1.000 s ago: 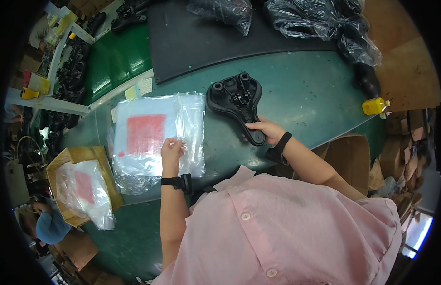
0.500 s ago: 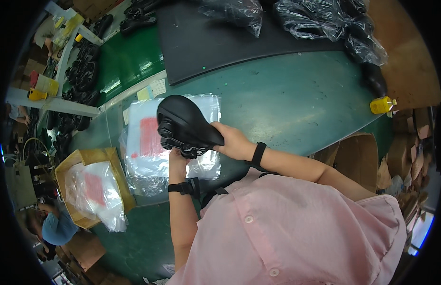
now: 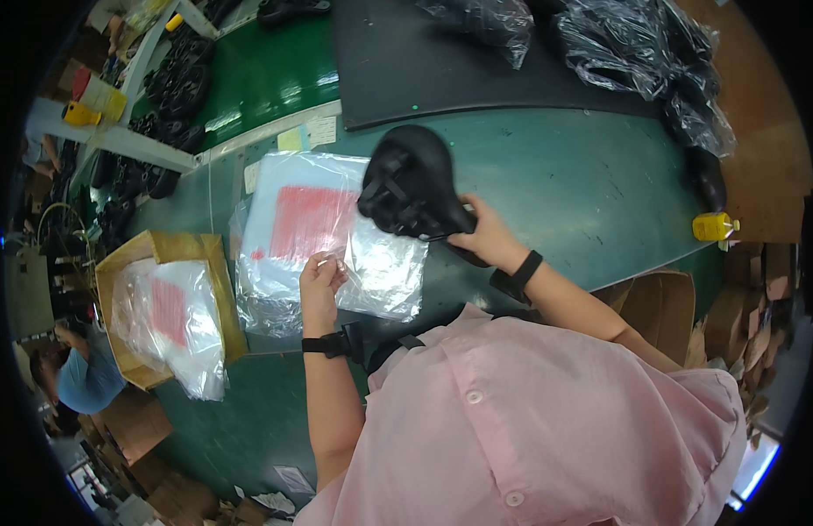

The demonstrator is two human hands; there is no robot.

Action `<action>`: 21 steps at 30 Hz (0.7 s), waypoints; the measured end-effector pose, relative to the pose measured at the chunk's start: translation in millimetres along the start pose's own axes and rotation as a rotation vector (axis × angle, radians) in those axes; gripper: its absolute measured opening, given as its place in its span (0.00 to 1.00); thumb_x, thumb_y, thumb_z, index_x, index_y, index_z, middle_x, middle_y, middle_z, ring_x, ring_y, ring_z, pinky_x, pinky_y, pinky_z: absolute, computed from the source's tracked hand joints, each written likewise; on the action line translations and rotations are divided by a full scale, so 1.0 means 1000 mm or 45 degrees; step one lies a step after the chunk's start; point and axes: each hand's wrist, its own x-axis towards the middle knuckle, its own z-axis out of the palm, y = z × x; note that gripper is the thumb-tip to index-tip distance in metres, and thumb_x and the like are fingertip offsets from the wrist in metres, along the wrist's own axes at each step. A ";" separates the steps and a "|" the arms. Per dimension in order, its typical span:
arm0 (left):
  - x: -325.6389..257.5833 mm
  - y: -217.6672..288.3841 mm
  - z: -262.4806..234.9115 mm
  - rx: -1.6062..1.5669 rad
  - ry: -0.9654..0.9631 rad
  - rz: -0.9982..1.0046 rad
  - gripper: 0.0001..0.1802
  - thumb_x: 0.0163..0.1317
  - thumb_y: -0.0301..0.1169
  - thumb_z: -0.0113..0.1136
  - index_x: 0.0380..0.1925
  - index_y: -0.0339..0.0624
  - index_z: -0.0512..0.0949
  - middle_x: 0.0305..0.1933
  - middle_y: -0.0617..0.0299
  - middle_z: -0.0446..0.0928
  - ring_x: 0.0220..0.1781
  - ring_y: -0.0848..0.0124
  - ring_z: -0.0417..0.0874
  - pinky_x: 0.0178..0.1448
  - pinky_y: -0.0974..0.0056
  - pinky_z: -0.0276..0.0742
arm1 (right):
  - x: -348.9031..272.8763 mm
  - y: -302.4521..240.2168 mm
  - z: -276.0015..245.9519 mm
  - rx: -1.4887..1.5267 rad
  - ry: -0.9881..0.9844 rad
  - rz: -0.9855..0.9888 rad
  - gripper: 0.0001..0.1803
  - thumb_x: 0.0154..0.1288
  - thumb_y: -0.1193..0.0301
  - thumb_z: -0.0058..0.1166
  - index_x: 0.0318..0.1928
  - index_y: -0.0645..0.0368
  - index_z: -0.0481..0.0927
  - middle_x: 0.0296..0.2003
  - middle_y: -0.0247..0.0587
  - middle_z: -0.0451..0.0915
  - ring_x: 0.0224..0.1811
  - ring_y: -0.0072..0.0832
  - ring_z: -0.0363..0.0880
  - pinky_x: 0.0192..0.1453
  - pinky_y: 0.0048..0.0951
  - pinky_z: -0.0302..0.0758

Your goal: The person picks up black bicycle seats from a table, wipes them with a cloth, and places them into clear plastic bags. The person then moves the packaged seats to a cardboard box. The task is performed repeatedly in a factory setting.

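Note:
A black bicycle saddle (image 3: 417, 171) is tilted up with its underside partly turned toward me, above the table. Its narrow nose is gripped in my right hand (image 3: 491, 235). My left hand (image 3: 320, 279) is off the saddle, over the near part of a stack of clear plastic bags (image 3: 384, 276) with red print. The left fingers are curled together; whether they pinch anything is too small to tell.
An open carton (image 3: 215, 302) with more plastic bags stands at the left. Past the green table (image 3: 546, 188) lies a black mat (image 3: 485, 92) with plastic-wrapped saddles (image 3: 612, 48). A yellow bottle (image 3: 711, 227) stands at the right edge. Dark saddles (image 3: 185, 92) crowd the far-left conveyor.
My right hand has carried the saddle to the right and turned it, so its underside shows more. My left hand has let go of the saddle. The view has shifted slightly.

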 end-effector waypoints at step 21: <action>-0.009 0.088 0.019 0.638 0.235 0.854 0.09 0.62 0.30 0.60 0.38 0.37 0.84 0.20 0.67 0.76 0.16 0.80 0.67 0.20 0.69 0.62 | 0.019 -0.045 0.062 -0.782 -0.309 -0.540 0.31 0.49 0.75 0.62 0.57 0.54 0.70 0.42 0.48 0.78 0.43 0.48 0.78 0.44 0.43 0.76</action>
